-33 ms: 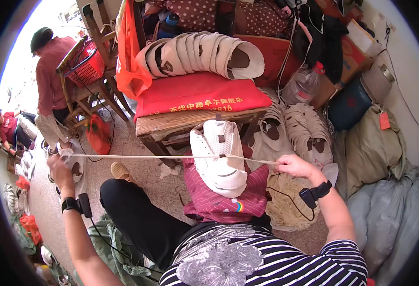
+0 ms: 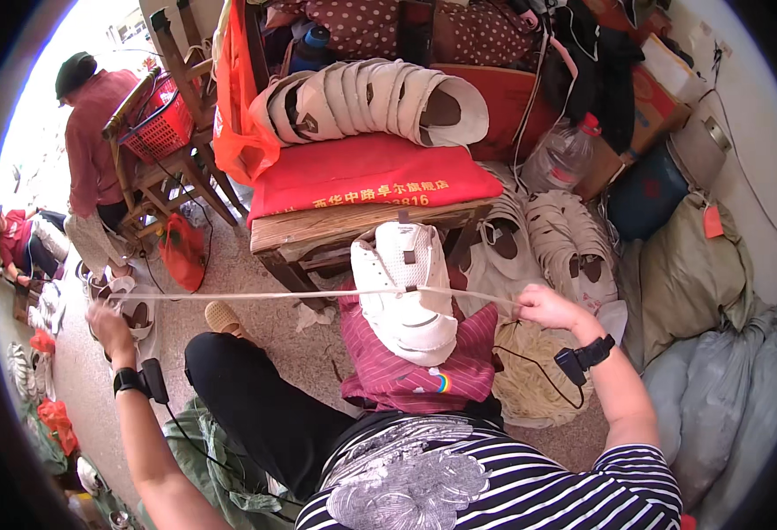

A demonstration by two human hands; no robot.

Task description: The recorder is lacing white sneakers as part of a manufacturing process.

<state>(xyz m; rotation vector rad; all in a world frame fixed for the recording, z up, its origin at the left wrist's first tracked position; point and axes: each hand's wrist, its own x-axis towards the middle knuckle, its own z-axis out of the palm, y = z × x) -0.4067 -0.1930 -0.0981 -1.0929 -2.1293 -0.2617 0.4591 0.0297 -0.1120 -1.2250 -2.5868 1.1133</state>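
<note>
A white shoe upper (image 2: 404, 300) lies on the striped maroon cloth (image 2: 379, 362) over my lap. A long pale shoelace (image 2: 256, 296) runs through it and stretches out to both sides. At the far left, my left hand (image 2: 110, 322) is closed round one end of the lace, with the arm held well out. To the right of the upper, my right hand (image 2: 551, 309) pinches the other end between bent fingers. Both hands are clear of the upper itself. The fingertips of my left hand are partly blurred.
Ahead stands a wooden stool (image 2: 362, 231) with a red cloth and a row of nested shoe uppers (image 2: 379, 102). More uppers (image 2: 574, 243) and a heap of laces (image 2: 538, 375) lie at right. Two other people are at the left, near a chair with a red basket (image 2: 160, 124).
My left hand has dropped slightly and come a little nearer. The lace now sags and ripples a little where it was taut; my right hand has barely moved.
</note>
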